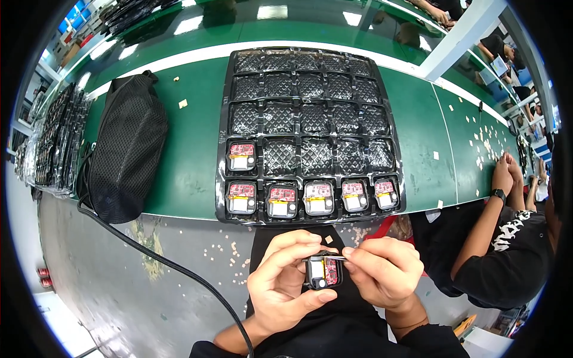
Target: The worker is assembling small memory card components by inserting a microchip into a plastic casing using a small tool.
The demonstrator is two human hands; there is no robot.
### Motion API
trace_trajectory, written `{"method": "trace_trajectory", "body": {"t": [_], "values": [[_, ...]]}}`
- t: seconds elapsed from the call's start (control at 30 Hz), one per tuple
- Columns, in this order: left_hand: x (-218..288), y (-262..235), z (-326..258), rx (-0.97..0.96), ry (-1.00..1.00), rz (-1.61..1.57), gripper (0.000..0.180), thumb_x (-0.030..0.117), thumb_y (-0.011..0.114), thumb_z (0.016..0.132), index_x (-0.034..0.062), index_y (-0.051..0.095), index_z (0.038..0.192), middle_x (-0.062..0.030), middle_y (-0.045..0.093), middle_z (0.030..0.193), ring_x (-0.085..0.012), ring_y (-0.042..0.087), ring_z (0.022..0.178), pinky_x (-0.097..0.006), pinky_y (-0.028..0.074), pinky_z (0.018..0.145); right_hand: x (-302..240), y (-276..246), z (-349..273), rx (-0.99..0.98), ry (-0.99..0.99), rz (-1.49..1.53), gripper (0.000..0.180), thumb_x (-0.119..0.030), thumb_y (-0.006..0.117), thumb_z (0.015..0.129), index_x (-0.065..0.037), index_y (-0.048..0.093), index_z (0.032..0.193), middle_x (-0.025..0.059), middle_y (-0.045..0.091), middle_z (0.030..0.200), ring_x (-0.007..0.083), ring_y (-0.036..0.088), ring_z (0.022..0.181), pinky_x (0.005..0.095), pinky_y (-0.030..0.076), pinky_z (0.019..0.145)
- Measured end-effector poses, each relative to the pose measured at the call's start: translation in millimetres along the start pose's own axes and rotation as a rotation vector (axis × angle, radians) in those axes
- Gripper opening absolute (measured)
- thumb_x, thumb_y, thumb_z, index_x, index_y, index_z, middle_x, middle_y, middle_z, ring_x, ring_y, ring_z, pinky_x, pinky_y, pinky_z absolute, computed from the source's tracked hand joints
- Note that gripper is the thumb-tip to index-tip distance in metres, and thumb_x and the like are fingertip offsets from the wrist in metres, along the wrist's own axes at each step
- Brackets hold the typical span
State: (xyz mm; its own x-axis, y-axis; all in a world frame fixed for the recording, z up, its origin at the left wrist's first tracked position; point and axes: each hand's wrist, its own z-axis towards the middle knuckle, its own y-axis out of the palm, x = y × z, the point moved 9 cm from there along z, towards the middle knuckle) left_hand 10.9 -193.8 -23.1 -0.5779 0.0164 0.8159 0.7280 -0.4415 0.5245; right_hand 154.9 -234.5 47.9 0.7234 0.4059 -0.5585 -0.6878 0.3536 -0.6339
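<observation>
My left hand (282,280) is closed round a small black electronic device housing (324,272), held over my lap. Its uncovered side shows a red circuit board, a white block and a yellow strip. At the housing's upper right edge, the thumb and finger of my right hand (385,269) are pinched together. A thin pale sliver shows at those fingertips, too small to name. Beyond both hands lies a black moulded tray (222,179) with rows of pockets. Similar open housings (281,201) fill its nearest row, and another one (242,156) sits in the second row's left pocket.
A black mesh bag (128,143) lies left of the tray on the green table (191,137), beside stacked black trays (57,140). A black cable (173,269) runs past my left arm. Small pale squares dot table and floor. A co-worker (507,238) sits at the right.
</observation>
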Motion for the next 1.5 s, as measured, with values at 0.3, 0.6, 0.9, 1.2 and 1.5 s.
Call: {"method": "trace_trajectory", "body": {"t": [0.3,0.6,0.9,1.2,1.5], "values": [[0.6,0.4,0.7,0.015,-0.025,0.021,0.062,-0.005,0.085,0.078,-0.0071,0.057,0.133,-0.0182,0.047,0.138,-0.0287,0.059,0.125,-0.041,0.055,0.103,-2.0,-2.1,1.4,-0.006,-0.018,-0.050,0.034,-0.001,0.085,0.069,-0.004,0.078,0.102,0.0058,0.068,0.083,0.0170,0.065,0.060,0.0273,0.049,0.049],[0.5,1.0,1.6,0.017,-0.031,0.059,0.061,-0.006,0.085,0.078,-0.0072,0.057,0.132,-0.0175,0.047,0.137,-0.0273,0.058,0.126,-0.037,0.058,0.098,-3.8,0.2,-1.0,-0.015,-0.040,-0.114,0.032,-0.001,0.084,0.070,-0.003,0.076,0.101,0.0056,0.068,0.083,0.0154,0.062,0.059,0.0274,0.047,0.048],[-1.4,1.1,0.1,0.055,-0.078,0.053,0.060,-0.005,0.084,0.079,-0.0078,0.057,0.132,-0.0170,0.047,0.137,-0.0265,0.058,0.126,-0.037,0.056,0.100,-7.3,2.6,-2.9,0.008,-0.049,-0.160,0.030,0.002,0.082,0.071,-0.002,0.076,0.100,0.0052,0.067,0.083,0.0148,0.060,0.058,0.0271,0.045,0.047],[3.5,2.4,4.0,0.034,-0.117,0.067,0.061,-0.004,0.083,0.081,-0.0102,0.056,0.135,-0.0164,0.047,0.139,-0.0248,0.057,0.125,-0.038,0.054,0.105,-5.8,1.2,-12.8,0.071,-0.141,-0.196,0.034,0.002,0.080,0.070,-0.003,0.077,0.103,0.0036,0.066,0.086,0.0118,0.052,0.053,0.0262,0.038,0.045],[-0.7,-0.4,4.4,0.045,-0.170,0.039,0.060,-0.004,0.082,0.083,-0.0102,0.055,0.136,-0.0156,0.047,0.140,-0.0228,0.059,0.121,-0.035,0.054,0.100,-1.9,4.4,-10.9,0.042,-0.129,-0.165,0.034,0.003,0.080,0.069,-0.002,0.076,0.103,0.0050,0.068,0.086,0.0126,0.053,0.053,0.0262,0.039,0.045]]}}
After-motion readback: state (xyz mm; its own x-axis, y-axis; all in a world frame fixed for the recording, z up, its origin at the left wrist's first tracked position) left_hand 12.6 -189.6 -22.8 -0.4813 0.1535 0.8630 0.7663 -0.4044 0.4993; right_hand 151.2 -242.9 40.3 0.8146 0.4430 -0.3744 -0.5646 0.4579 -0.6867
